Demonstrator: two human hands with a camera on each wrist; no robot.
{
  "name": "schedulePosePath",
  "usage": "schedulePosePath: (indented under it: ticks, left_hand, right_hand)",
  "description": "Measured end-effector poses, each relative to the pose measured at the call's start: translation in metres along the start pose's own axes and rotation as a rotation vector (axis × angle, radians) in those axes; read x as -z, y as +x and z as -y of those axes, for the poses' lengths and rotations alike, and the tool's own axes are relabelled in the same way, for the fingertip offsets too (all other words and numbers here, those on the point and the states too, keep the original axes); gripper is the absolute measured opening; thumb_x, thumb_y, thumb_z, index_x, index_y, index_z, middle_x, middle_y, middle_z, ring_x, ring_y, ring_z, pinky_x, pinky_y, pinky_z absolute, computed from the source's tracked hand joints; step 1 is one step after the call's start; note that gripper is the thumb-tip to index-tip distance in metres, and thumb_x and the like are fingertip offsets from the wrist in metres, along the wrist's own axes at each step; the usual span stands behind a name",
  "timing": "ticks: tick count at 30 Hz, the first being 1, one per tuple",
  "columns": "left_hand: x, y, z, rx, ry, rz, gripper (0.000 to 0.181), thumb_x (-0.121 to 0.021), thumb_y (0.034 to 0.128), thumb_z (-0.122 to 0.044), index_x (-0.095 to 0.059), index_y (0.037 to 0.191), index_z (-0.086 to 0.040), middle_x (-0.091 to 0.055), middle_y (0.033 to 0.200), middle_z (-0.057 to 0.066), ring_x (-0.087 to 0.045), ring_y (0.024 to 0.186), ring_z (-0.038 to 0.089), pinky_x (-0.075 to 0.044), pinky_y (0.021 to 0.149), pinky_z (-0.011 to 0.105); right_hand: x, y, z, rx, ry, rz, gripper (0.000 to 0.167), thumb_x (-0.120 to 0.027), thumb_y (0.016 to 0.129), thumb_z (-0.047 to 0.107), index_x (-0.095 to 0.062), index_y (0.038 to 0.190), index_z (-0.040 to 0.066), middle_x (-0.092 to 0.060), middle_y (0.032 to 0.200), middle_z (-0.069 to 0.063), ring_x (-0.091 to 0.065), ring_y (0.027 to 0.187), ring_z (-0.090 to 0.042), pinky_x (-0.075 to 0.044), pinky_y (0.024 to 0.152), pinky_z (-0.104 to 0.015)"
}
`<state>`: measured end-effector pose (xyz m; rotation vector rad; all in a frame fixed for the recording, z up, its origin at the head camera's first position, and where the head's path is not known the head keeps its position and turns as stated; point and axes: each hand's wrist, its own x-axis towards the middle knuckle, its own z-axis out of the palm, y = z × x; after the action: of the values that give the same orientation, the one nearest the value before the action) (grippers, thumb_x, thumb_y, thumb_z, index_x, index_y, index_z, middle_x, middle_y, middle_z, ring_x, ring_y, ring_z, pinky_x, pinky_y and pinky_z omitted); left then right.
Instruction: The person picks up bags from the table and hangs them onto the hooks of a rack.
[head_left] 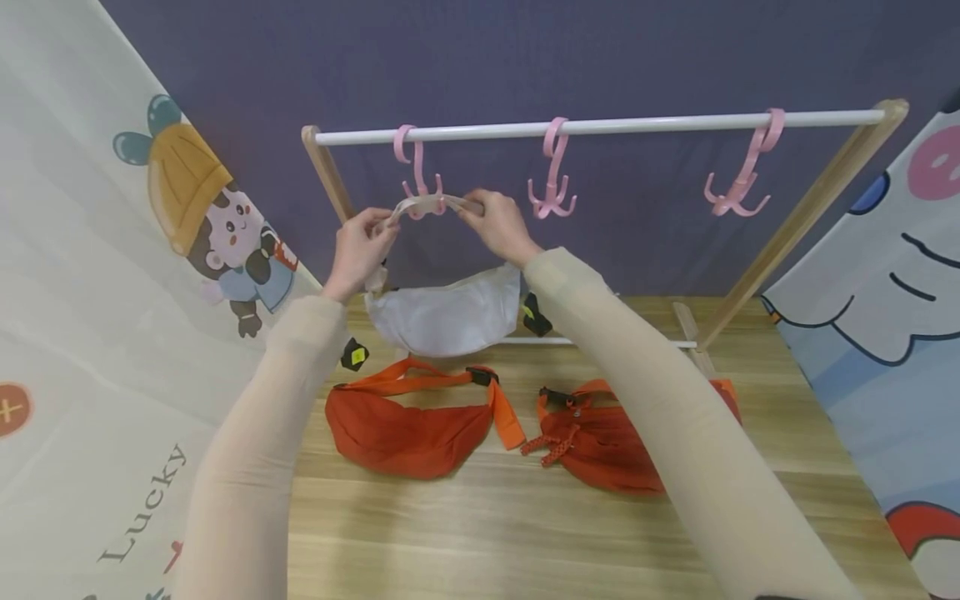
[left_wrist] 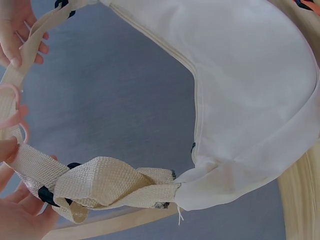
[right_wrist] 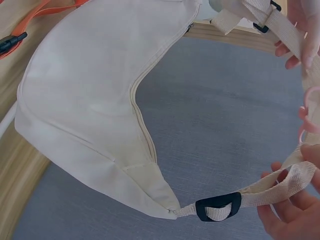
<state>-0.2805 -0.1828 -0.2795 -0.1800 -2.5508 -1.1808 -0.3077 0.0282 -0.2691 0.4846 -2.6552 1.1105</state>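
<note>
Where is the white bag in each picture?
Head: white bag is near the middle, slightly left.
Left wrist: white bag fills much of the right half.
Right wrist: white bag fills much of the left half.
Shared landmark: the pink hook (head: leftmost; left wrist: left edge; right wrist: right edge).

Head cam: high, faces fwd/down, wide, rail [head_left: 637,125] to wood-grain surface [head_left: 390,533]. L + R wrist cams: v. close, rolled sideways, from opp. sides; both share white bag [left_wrist: 250,75] & strap [left_wrist: 35,162].

Indoor nook: cartoon curtains [head_left: 90,233], 1 rack [head_left: 637,126]
</note>
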Motion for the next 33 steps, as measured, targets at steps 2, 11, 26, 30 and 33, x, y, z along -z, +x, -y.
schedulePosePath:
  ticks: [2, 11, 26, 30, 33]
  left_hand:
    - [-0.002, -0.001, 0.0, 0.005, -0.005, -0.005, 0.029, -0.06, 0.084, -0.02, -0.059, 0.11, -0.007, -0.062, 0.102, 0.014, -0.052, 0.079, 0.019, -0.039, 0.065, 0.025]
    - [-0.009, -0.003, 0.003, -0.006, -0.021, -0.033, 0.035, -0.062, 0.0825, -0.02, -0.057, 0.115, -0.007, -0.06, 0.106, 0.016, -0.056, 0.089, 0.025, -0.043, 0.076, 0.035]
    - [-0.01, -0.01, 0.01, -0.078, -0.001, -0.057, 0.043, -0.062, 0.0821, -0.017, -0.051, 0.122, -0.005, -0.055, 0.112, 0.017, -0.053, 0.1, 0.029, -0.039, 0.087, 0.04]
    - [-0.011, -0.014, 0.014, -0.097, 0.013, -0.071, 0.046, -0.062, 0.0825, -0.019, -0.048, 0.125, -0.004, -0.052, 0.118, 0.018, -0.049, 0.108, 0.031, -0.036, 0.092, 0.04]
    - [-0.011, -0.018, 0.016, -0.117, 0.014, -0.077, 0.049, -0.06, 0.0837, -0.02, -0.045, 0.127, -0.003, -0.046, 0.126, 0.017, -0.042, 0.117, 0.031, -0.03, 0.098, 0.039]
  right_hand:
    - [-0.001, -0.001, -0.001, 0.005, 0.01, -0.004, 0.03, -0.058, 0.085, 0.022, -0.06, 0.109, 0.004, -0.063, 0.101, -0.01, -0.057, 0.089, -0.021, -0.041, 0.082, -0.032]
    - [-0.004, -0.007, -0.005, 0.026, 0.055, -0.026, 0.028, -0.06, 0.084, 0.016, -0.06, 0.107, 0.002, -0.062, 0.091, -0.011, -0.054, 0.079, -0.021, -0.041, 0.076, -0.032]
    - [-0.001, -0.018, -0.009, 0.047, 0.035, -0.04, 0.038, -0.059, 0.083, 0.012, -0.053, 0.119, 0.001, -0.059, 0.108, -0.015, -0.055, 0.093, -0.025, -0.041, 0.083, -0.034]
    - [-0.002, -0.022, -0.012, 0.066, 0.01, -0.029, 0.046, -0.06, 0.083, 0.013, -0.047, 0.125, 0.002, -0.054, 0.118, -0.016, -0.051, 0.105, -0.026, -0.036, 0.091, -0.034]
    - [-0.003, -0.027, -0.015, 0.089, -0.012, -0.022, 0.05, -0.06, 0.083, 0.014, -0.042, 0.128, 0.002, -0.048, 0.123, -0.015, -0.045, 0.113, -0.026, -0.031, 0.097, -0.033]
